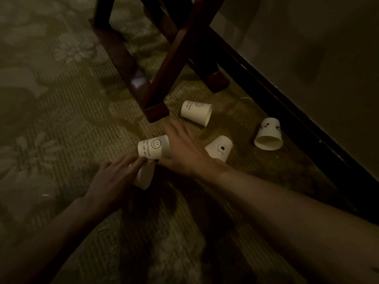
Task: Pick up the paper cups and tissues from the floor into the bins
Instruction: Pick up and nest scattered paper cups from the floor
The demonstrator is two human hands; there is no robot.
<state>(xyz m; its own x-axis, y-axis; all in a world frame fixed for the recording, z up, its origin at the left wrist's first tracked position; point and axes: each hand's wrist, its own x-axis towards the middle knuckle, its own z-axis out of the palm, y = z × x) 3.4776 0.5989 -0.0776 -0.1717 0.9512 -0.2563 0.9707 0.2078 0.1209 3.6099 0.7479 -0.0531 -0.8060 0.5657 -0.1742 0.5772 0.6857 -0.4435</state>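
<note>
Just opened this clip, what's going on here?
A person is gathering paper cups off a carpet. The right hand grips a smiley cup. The left hand holds a second cup just under it, perhaps to stack them. Three cups still lie tipped over: the leg-side cup by a wooden leg, the middle cup and the wall-side cup. No bin or tissue shows.
</note>
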